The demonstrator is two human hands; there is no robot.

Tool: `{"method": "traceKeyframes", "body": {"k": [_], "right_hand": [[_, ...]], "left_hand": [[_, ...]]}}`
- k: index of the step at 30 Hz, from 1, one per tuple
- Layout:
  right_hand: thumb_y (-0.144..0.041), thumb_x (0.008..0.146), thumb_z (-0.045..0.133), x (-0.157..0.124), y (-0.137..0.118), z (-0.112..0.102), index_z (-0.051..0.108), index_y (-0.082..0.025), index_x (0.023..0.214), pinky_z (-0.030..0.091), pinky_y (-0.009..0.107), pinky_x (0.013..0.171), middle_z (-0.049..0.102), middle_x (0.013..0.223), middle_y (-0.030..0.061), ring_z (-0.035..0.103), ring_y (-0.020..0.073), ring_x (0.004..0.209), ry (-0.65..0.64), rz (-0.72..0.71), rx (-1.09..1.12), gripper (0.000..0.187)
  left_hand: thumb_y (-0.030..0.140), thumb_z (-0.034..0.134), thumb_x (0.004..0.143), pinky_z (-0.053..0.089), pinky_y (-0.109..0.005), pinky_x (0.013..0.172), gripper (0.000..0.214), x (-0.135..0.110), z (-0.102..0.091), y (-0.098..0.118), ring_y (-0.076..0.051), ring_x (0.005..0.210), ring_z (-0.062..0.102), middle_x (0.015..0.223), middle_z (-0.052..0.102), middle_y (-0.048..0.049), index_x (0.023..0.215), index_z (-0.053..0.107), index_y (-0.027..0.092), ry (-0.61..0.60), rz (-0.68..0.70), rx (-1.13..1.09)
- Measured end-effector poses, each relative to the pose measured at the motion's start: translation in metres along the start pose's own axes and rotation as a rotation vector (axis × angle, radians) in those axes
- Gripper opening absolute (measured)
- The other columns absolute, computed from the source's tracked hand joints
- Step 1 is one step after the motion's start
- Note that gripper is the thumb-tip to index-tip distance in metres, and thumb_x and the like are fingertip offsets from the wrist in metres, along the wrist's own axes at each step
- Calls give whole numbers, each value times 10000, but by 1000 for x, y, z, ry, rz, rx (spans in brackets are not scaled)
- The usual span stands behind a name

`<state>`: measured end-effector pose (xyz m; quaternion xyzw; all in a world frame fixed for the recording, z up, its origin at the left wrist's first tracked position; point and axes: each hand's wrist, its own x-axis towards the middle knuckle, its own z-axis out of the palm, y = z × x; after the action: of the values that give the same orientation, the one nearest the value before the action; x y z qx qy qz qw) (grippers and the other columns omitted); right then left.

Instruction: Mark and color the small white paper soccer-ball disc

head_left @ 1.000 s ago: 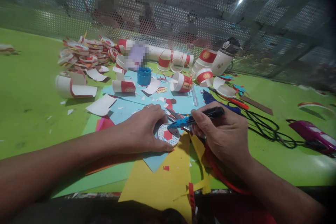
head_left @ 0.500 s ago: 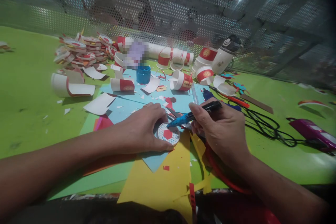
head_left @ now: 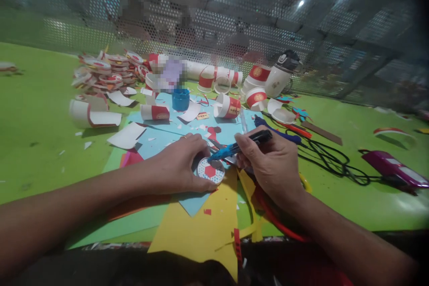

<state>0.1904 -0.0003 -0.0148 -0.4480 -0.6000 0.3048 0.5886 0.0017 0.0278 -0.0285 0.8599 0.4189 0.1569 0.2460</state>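
1. Two hands of mine meet over one small job near the front edge of the green table [head_left: 40,143]. Nearest me lies a yellow paper sheet [head_left: 201,232], with a light blue sheet [head_left: 191,203] poking out from under my left hand.
2. My left hand [head_left: 181,165] lies palm down, fingers curled around the near and left rim of the round paper disc [head_left: 210,171], a white circle with a red hexagon in its middle. I judge this press keeps the disc from sliding on the slick paper beneath.
3. My right hand [head_left: 271,161] is closed in a writing grip around the blue-tipped pen tool [head_left: 236,147], which slants down to the left so its tip sits at the disc's upper edge. Holding it low along the barrel seems to give me a steady point.
4. Just behind the disc lies a pair of scissors [head_left: 217,145], partly hidden by the tool.
5. Off to the right, a black cord [head_left: 330,161] loops across the table toward a purple device [head_left: 392,169].
6. Farther back, a blue jar [head_left: 181,99] stands among cut red-and-white paper cups [head_left: 228,106], paper scraps and a heap of cup rims [head_left: 103,71]. A white bottle with a dark lid [head_left: 281,75] stands further right.
7. Behind everything runs a perforated metal screen [head_left: 234,22], with ceiling lights glaring through it.
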Motion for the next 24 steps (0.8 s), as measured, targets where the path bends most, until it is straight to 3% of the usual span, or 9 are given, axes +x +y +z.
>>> {"method": "traceKeyframes", "body": {"k": [6,11,24], "right_hand": [[-392,821,713,-3,-4,-8,561,-205,583,354,232,362,507,439,-47,429,79,362,88,-132,-113,339],[-406,832,700,-4,-4,-7,566,-210,600,368,259,386,494,454,-45,444,96,381,29,-85,-128,332],[-389,820,720,-6,-2,-6,606,-203,665,403,257,460,556,519,-41,473,95,453,-52,-124,-200,268]], "left_hand": [[485,763,666,360,-308,667,437,-1,0,0,-193,792,457,913,511,-26,886,543,178,-4,-8,-6],[475,768,657,371,-309,670,438,-1,-1,2,-198,797,464,917,526,-30,901,562,175,-4,-8,-4],[466,768,664,382,-322,688,409,-1,-1,0,-215,833,474,927,526,-39,855,543,183,2,23,-29]]}}
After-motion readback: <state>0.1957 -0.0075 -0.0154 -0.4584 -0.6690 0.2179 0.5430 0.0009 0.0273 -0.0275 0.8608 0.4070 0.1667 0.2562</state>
